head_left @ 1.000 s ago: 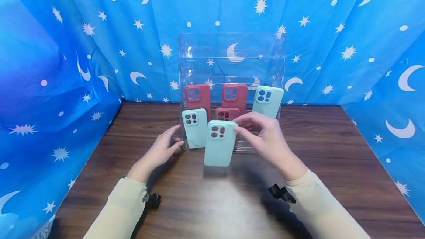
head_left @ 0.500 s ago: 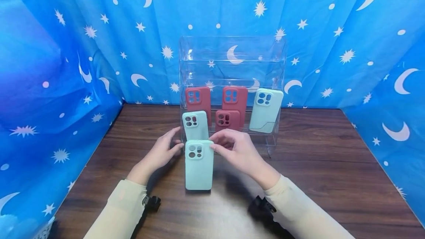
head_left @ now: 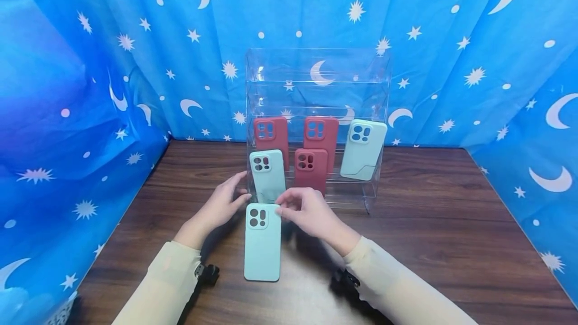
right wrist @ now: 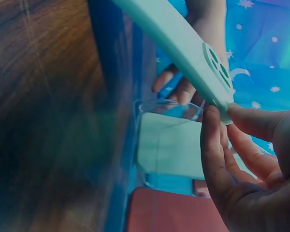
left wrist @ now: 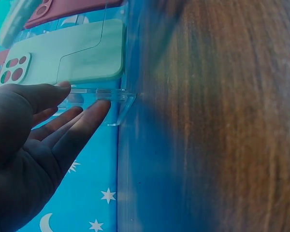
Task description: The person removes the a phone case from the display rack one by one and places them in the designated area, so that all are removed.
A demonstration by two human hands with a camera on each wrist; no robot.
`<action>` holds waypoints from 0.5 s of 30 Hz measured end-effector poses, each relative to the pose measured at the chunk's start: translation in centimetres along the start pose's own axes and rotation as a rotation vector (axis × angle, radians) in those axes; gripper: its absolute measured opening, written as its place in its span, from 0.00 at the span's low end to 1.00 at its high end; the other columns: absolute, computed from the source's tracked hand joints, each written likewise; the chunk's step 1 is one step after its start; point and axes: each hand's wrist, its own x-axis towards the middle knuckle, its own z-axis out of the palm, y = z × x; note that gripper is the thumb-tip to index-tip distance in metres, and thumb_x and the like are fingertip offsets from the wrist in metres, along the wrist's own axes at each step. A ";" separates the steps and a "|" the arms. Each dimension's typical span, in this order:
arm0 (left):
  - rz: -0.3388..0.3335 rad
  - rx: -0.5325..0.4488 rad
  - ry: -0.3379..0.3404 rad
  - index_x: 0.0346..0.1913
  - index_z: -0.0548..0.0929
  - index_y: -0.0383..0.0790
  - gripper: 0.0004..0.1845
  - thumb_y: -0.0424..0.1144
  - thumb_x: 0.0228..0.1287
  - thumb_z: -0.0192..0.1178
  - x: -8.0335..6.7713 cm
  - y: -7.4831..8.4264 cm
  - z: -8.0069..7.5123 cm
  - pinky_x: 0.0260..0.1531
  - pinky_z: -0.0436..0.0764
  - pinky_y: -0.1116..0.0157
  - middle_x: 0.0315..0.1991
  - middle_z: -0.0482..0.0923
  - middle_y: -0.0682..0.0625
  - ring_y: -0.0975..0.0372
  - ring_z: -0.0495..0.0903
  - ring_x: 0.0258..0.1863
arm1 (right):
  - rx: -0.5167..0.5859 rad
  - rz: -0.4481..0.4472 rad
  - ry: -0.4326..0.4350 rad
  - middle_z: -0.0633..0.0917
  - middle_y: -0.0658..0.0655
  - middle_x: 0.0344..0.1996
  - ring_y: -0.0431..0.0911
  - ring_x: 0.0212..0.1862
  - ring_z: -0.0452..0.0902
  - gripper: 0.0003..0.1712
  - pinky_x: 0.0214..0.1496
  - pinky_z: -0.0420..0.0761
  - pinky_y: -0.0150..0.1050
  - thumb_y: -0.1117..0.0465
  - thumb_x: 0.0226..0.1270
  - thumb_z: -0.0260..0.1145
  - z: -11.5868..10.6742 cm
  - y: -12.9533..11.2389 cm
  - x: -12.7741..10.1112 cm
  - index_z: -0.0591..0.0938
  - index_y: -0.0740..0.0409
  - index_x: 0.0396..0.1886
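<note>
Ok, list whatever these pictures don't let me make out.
Head view: lower end of the front red phone case, hidden by the right hand.
Head view: the white patterned object, cut off by the bottom edge.
Right wrist view: lower end of the held mint phone case, cut off by the top edge.

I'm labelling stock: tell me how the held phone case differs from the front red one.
The held case is mint, the front red case much darker. The right hand pinches the held case, while the front red case sits in the clear rack. Both have camera cutouts.
</note>
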 end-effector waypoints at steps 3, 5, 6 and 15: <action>-0.001 0.008 0.000 0.79 0.61 0.39 0.34 0.38 0.76 0.61 0.0 0.0 -0.1 0.64 0.84 0.46 0.72 0.71 0.36 0.48 0.84 0.60 | 0.010 0.035 -0.044 0.88 0.53 0.27 0.47 0.29 0.87 0.04 0.31 0.87 0.33 0.64 0.67 0.73 0.5 0.4 0.4 0.88 0.56 0.40; -0.008 0.005 0.002 0.79 0.61 0.40 0.35 0.39 0.76 0.62 0.0 0.1 -0.1 0.64 0.84 0.46 0.72 0.71 0.37 0.48 0.84 0.61 | 0.003 0.065 -0.069 0.88 0.53 0.26 0.47 0.28 0.88 0.03 0.30 0.88 0.34 0.64 0.67 0.73 0.9 0.6 0.6 0.88 0.57 0.39; -0.013 0.004 0.003 0.79 0.61 0.40 0.35 0.39 0.76 0.62 0.0 0.1 -0.1 0.64 0.84 0.47 0.72 0.72 0.37 0.48 0.84 0.61 | 0.001 0.083 -0.083 0.88 0.54 0.26 0.47 0.27 0.88 0.02 0.29 0.88 0.34 0.65 0.67 0.73 1.1 0.7 0.8 0.87 0.58 0.38; -0.011 -0.038 -0.010 0.80 0.59 0.38 0.35 0.36 0.76 0.61 0.0 0.0 0.3 0.52 0.91 0.57 0.66 0.75 0.35 0.51 0.89 0.51 | 0.058 0.257 -0.157 0.85 0.57 0.25 0.45 0.23 0.86 0.03 0.29 0.93 0.39 0.71 0.65 0.72 2.5 1.3 1.4 0.84 0.65 0.32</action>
